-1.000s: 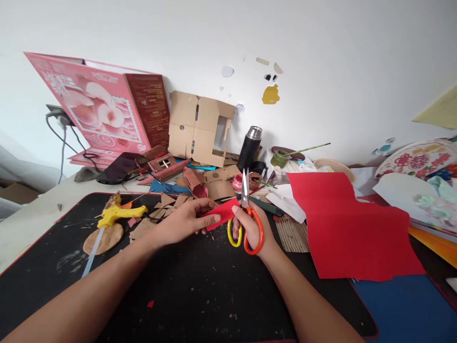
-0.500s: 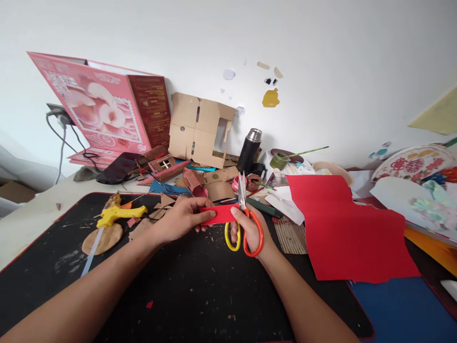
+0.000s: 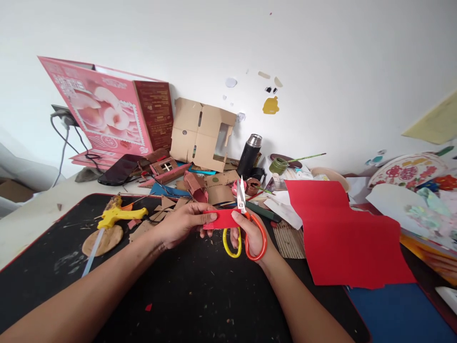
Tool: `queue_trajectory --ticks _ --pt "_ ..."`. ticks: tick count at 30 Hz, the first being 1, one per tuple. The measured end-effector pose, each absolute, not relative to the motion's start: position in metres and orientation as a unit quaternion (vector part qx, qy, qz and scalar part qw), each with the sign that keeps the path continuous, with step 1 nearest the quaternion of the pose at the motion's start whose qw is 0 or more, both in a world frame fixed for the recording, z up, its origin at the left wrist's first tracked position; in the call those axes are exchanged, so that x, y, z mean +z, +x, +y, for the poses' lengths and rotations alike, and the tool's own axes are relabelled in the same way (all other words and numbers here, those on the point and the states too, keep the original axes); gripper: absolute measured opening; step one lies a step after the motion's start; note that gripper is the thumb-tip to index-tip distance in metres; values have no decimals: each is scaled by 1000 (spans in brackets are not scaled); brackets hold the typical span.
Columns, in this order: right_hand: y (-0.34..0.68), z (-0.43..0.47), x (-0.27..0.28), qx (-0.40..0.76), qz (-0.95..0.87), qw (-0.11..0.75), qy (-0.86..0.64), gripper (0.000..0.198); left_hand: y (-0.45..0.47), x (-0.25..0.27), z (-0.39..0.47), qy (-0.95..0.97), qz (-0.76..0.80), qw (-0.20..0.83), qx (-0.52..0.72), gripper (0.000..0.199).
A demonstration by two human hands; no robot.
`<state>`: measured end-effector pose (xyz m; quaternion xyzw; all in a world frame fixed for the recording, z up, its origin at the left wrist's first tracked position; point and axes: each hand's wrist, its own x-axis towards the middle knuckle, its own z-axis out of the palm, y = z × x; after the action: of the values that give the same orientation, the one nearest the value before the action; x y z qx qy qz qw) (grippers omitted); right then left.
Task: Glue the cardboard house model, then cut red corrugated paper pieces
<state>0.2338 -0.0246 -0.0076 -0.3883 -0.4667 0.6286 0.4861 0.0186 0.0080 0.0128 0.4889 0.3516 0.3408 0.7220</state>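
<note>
A small piece of red paper [image 3: 225,219] stretches between my hands over the black mat, with fine slits showing along its left part. My left hand [image 3: 183,221] pinches its left end between thumb and fingers. At the right end, the thumb of my right hand [image 3: 253,232] presses on the paper. That same hand also holds a pair of scissors [image 3: 241,202], one handle loop yellow and the other orange-red. The blades point up and away, slightly apart, and the paper is beside them rather than between them.
A large red sheet [image 3: 353,238] lies to the right, partly over a blue sheet [image 3: 385,309]. On the left a yellow glue gun [image 3: 117,213] rests on a round wooden disc [image 3: 114,240]. Behind stand cardboard [image 3: 185,128], a black thermos [image 3: 249,157] and a paint jar [image 3: 278,165].
The red paper has turned slightly in my fingers, so more of its slit left edge shows. Both hands keep their grip, and the whole view has shifted a little.
</note>
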Motion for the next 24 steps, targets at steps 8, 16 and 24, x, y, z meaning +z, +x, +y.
queue_trajectory --ticks 8,16,24 --pt "234 -24 -10 640 -457 474 -395 49 19 14 6 462 351 735 350 36" --pt "234 -23 -10 644 -447 477 -397 49 20 14 7 492 354 718 343 41" --pt "234 -25 -9 634 -458 476 -403 46 23 16 6 535 379 660 366 46"
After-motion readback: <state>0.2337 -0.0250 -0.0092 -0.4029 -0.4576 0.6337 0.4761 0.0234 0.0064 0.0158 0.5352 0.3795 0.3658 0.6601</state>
